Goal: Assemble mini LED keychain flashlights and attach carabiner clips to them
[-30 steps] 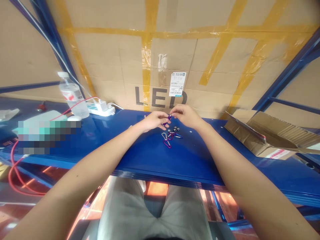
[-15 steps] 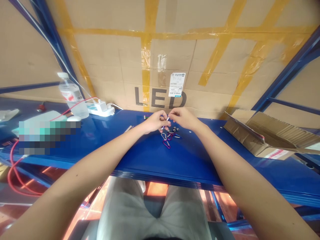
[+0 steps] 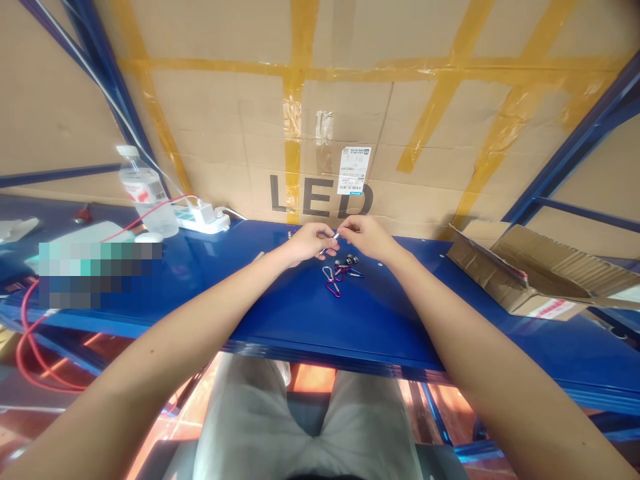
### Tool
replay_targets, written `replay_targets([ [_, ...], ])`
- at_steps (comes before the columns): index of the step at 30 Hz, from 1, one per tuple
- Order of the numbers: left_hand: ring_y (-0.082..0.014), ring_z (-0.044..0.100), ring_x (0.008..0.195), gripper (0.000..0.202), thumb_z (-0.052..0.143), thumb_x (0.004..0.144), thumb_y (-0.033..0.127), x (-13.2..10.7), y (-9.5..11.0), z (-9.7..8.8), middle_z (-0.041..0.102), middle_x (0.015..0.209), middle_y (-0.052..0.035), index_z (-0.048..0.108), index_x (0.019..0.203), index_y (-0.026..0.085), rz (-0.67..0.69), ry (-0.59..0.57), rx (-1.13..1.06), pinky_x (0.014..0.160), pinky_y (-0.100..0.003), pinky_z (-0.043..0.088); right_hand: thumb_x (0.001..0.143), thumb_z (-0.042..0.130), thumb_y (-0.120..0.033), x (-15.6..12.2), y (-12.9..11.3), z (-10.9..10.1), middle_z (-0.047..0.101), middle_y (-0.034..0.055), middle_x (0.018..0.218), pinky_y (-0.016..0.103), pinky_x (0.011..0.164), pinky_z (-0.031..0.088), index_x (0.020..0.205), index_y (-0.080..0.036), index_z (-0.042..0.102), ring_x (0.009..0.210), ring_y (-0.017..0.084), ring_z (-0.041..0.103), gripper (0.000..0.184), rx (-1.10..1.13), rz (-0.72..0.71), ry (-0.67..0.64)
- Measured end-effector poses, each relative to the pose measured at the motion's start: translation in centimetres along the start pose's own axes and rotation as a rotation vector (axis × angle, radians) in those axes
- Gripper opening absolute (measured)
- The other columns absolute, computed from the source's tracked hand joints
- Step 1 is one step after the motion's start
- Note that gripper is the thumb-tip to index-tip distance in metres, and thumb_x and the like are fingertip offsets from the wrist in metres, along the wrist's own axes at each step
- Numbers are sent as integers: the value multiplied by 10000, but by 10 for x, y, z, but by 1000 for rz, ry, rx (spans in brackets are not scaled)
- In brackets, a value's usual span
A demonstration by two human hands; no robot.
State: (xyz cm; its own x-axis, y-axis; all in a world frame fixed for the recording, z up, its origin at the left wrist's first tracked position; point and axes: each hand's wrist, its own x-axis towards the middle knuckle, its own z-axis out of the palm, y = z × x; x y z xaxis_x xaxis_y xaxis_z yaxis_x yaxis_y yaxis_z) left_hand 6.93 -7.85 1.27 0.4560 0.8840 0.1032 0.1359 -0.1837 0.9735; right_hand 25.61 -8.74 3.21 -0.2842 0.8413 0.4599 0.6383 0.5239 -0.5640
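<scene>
My left hand is closed round a slim silvery rod, too small to tell its kind. At the rod's upper end, my right hand pinches it between thumb and fingertips. Both hands are close together above the blue table, near its back. Just below them lies a small group of carabiners: a purple-red carabiner, a blue carabiner and others overlapping. Several small dark shiny pieces sit beside the carabiners.
A large cardboard box marked LED stands behind the blue table. On the left are a water bottle, a white power strip and a red cable. An open cardboard box is at the right.
My left hand has turned slightly, and the rod between my hands has shifted a little. My right hand stays nearly in place. The carabiners have not moved.
</scene>
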Motion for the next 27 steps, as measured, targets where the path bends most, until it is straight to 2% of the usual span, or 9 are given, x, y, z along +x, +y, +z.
replay_targets([
  [3,-154,706,689,205,707,882,165,-4,3,4,723,804,-45,506,912,190,-6,3,-30,550,-219,474,840,576,-217,0,-2,2,677,27,700,267,602,421,787,-163,704,657,155,573,149,56,11,4],
  [5,-122,661,629,206,686,894,150,-4,4,6,694,757,-18,488,921,195,-2,25,-18,540,-211,453,836,578,-212,0,-3,3,670,23,693,266,602,422,791,-162,703,651,152,568,143,79,17,10],
  [8,-96,616,629,55,623,939,177,-1,5,7,697,806,-48,573,937,157,-7,33,-3,552,-215,450,836,597,-235,1,-1,3,672,26,704,268,609,427,791,-163,694,661,154,574,129,89,21,21],
  [11,-113,653,725,195,508,998,191,2,7,5,711,924,-103,665,916,108,-42,10,-51,618,-238,493,839,608,-268,2,3,2,672,30,715,273,617,433,784,-164,688,677,160,582,142,80,20,50],
  [13,-121,672,752,263,469,1013,172,2,8,4,714,956,-120,679,876,92,-49,36,-49,658,-251,512,838,608,-276,2,6,2,664,27,702,272,609,430,772,-163,685,667,157,577,153,84,26,71],
  [16,-127,690,746,230,490,1007,148,1,7,4,720,922,-114,661,863,95,-21,57,-4,657,-244,503,836,607,-277,2,8,4,640,14,655,265,586,422,761,-161,674,631,148,566,154,126,42,78],
  [20,-119,667,663,87,562,970,135,-1,4,5,699,796,-61,568,884,143,6,20,-6,590,-226,460,842,601,-255,1,5,6,599,-6,592,255,553,420,761,-163,649,569,131,547,132,201,77,66],
  [23,-71,528,518,107,575,952,130,-3,3,6,614,695,19,509,886,182,40,42,33,524,-208,393,839,624,-242,1,1,7,582,-12,574,250,503,405,750,-170,624,511,117,518,115,256,136,52],
  [27,-79,502,568,114,593,931,144,-2,5,7,571,700,32,508,874,194,103,114,83,556,-211,398,835,665,-259,1,-4,6,565,-13,557,245,432,371,728,-184,595,451,106,478,148,328,196,58],
])
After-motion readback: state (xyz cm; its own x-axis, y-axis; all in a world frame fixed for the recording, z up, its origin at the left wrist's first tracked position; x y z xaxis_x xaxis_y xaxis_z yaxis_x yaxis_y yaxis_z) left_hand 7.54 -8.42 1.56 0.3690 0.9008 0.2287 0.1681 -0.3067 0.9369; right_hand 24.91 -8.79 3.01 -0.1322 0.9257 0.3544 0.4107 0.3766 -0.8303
